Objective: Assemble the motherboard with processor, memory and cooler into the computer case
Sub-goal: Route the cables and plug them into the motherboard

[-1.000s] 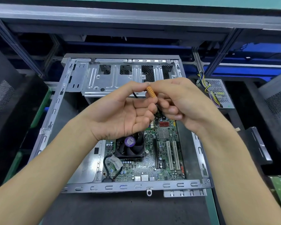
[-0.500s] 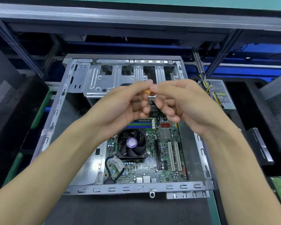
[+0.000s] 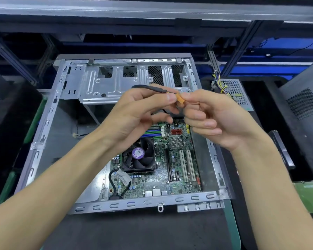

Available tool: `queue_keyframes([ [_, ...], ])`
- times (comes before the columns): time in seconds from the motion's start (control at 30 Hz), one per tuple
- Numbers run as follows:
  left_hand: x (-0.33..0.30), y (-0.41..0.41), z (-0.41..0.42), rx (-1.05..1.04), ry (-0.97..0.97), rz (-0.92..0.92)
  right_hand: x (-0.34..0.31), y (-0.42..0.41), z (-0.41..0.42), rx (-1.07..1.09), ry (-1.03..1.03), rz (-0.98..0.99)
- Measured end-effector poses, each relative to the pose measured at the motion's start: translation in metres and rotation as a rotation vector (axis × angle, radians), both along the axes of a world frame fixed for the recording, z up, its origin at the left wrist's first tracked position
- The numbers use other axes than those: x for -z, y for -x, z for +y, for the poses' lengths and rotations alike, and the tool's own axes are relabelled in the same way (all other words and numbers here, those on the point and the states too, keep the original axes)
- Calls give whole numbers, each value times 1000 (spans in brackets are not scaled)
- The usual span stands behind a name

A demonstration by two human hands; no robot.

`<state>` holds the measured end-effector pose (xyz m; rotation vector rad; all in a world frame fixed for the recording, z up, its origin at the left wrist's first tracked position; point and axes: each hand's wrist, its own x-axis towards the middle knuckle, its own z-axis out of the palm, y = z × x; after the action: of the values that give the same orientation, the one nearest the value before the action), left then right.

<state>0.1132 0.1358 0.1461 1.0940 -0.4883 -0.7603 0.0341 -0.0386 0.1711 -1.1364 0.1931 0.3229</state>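
An open grey computer case (image 3: 49, 112) lies flat on the bench. Inside it sits the green motherboard (image 3: 163, 177) with a black cooler fan (image 3: 139, 156) and memory sticks (image 3: 152, 132). Above the board, both hands meet at a small orange connector (image 3: 180, 99) on a black cable (image 3: 145, 86). My left hand (image 3: 139, 114) pinches the cable just behind the connector. My right hand (image 3: 211, 116) pinches the connector's other end, its other fingers curled.
A power supply (image 3: 237, 92) with yellow wires stands right of the case. Dark case panels (image 3: 304, 105) lean at right and left. A metal part (image 3: 282, 150) and a green board (image 3: 309, 193) lie at the right. An aluminium frame (image 3: 152, 13) spans overhead.
Both hands have turned the orange connector between their fingertips and shifted slightly right. The cable now loops above my left hand. More of the board shows below.
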Motion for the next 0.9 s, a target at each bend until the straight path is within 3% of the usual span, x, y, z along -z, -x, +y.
queue_keyframes([
  [0.23, 5, 8, -5, 50, 10, 6, -1, 14, -10, -25, -37, 44],
  [0.47, 0, 10, -10, -29, -33, -76, 5, 19, -14, -9, -77, 42],
  [0.57, -3, 5, -7, -30, -118, -232, 7, 24, -16, 64, 133, 18],
  [0.67, 0, 6, -3, -19, -313, -431, 18, 31, -23, 340, 454, -19],
  [0.8, 17, 24, -9, 128, -579, -689, 40, 36, -23, 681, 723, -109],
  [0.9, 36, 32, -28, 264, -665, -778, 52, 40, -14, 735, 875, -152],
])
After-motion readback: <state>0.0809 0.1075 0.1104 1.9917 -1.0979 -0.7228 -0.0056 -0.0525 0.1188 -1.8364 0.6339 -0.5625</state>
